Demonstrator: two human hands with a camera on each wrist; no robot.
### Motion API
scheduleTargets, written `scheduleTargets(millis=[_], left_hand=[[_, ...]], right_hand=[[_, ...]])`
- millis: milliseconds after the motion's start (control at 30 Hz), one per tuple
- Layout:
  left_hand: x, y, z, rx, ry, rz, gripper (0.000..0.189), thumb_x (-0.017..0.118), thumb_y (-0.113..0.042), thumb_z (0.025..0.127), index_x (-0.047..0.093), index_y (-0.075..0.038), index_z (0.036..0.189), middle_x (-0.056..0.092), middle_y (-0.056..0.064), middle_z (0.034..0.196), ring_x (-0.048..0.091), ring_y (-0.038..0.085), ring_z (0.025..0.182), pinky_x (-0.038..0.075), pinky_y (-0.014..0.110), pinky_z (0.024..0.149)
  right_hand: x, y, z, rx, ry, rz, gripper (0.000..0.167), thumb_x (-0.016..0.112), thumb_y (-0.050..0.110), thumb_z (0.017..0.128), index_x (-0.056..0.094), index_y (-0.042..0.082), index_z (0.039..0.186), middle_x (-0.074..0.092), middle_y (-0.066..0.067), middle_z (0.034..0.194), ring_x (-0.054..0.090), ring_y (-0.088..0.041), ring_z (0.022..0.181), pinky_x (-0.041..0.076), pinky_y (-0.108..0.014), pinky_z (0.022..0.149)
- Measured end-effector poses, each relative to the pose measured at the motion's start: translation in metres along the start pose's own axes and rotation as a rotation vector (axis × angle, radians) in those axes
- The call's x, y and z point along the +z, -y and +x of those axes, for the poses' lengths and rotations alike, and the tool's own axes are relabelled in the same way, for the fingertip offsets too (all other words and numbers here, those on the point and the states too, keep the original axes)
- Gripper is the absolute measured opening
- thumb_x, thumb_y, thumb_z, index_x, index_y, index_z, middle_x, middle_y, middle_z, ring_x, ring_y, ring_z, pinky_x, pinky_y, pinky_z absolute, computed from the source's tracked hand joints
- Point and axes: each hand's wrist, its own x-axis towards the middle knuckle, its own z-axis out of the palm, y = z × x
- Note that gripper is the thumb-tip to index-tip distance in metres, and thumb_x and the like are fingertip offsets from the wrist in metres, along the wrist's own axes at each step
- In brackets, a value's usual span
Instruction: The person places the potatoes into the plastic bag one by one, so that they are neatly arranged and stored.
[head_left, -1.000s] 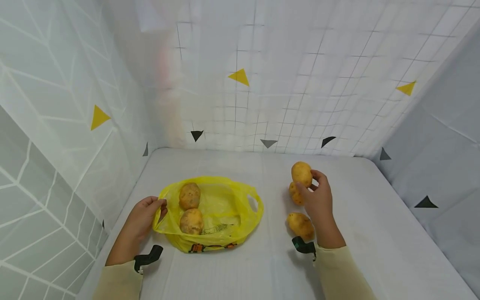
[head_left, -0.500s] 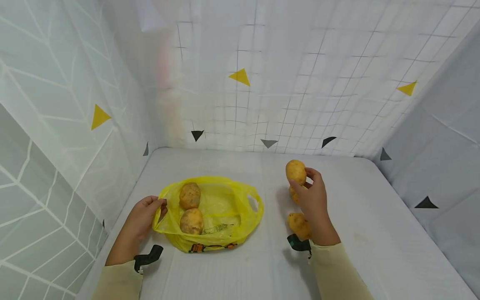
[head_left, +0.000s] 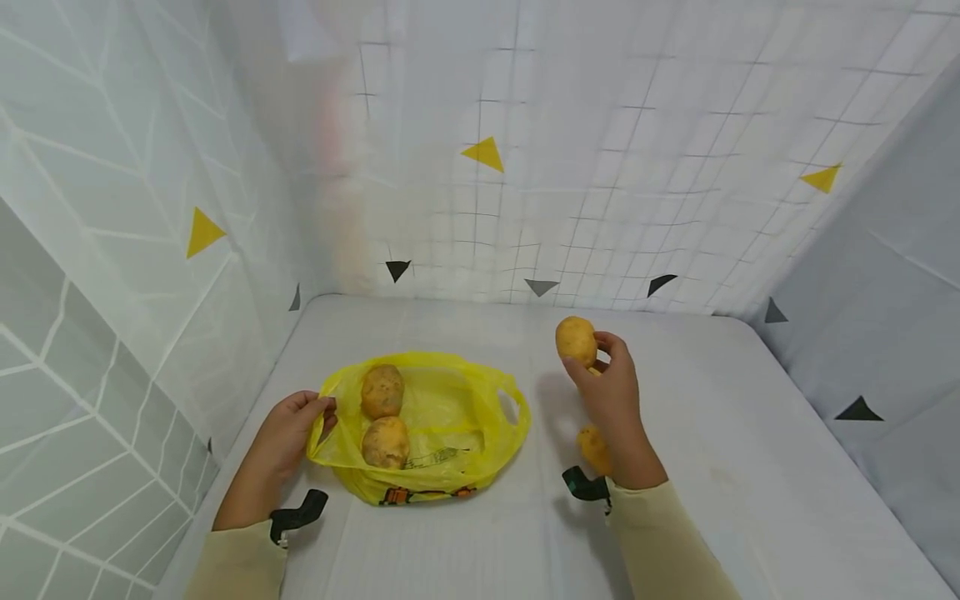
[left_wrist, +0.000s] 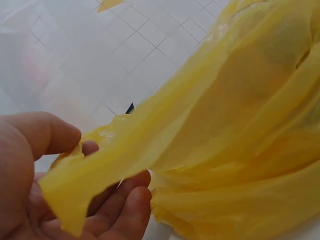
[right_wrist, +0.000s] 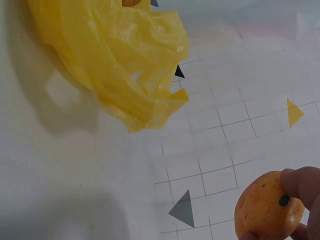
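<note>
L hand (head_left: 288,423) pinches the L rim of the bag (head_left: 442,400); film hides part of its fingers in L wrist cam. R hand (head_left: 613,387) holds a potato (head_left: 576,341) btwn thumb & fingers, up off the table (head_left: 480,550), R of the bag & apart from it; R wrist cam crops it at the bottom. In the bag's L end: back spud (head_left: 382,391) & front spud (head_left: 386,442). R wrist (head_left: 637,462) part-hides a loose spud (head_left: 593,451); yellow sliver (head_left: 595,372) by R fingers is prob. another, can't be sure.
</note>
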Motion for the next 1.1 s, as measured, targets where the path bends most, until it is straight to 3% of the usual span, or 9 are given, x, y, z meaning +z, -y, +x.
scheduleTargets(millis=[433, 867, 1100], left_hand=[[-0.002, -0.006, 0.001, 0.009, -0.001, 0.017, 0.037, 0.062, -0.035, 0.107, 0.057, -0.001, 0.118, 0.066, 0.002, 0.111, 0.067, 0.009, 0.098, 0.058, 0.018, 0.088], [-0.001, -0.003, 0.000, 0.020, -0.002, 0.019, 0.031, 0.061, -0.029, 0.108, 0.058, -0.001, 0.117, 0.067, 0.000, 0.108, 0.066, 0.008, 0.098, 0.058, 0.019, 0.088], [-0.002, -0.002, -0.001, 0.015, -0.014, 0.040, 0.032, 0.060, -0.031, 0.108, 0.058, -0.001, 0.117, 0.066, 0.001, 0.111, 0.066, 0.008, 0.099, 0.057, 0.018, 0.088]], right_hand=[[0.019, 0.021, -0.001, -0.012, 0.018, -0.008, 0.076, 0.078, 0.041, 0.094, 0.039, 0.023, 0.156, 0.041, -0.002, 0.162, 0.053, -0.030, 0.137, 0.056, -0.047, 0.103], [0.032, 0.029, 0.000, -0.065, 0.108, 0.078, 0.077, 0.079, 0.042, 0.093, 0.038, 0.024, 0.156, 0.039, -0.002, 0.162, 0.052, -0.028, 0.136, 0.057, -0.047, 0.100], [0.040, 0.037, -0.003, -0.054, 0.134, 0.080, 0.076, 0.079, 0.043, 0.093, 0.039, 0.026, 0.155, 0.040, -0.001, 0.161, 0.053, -0.027, 0.135, 0.057, -0.047, 0.101]])
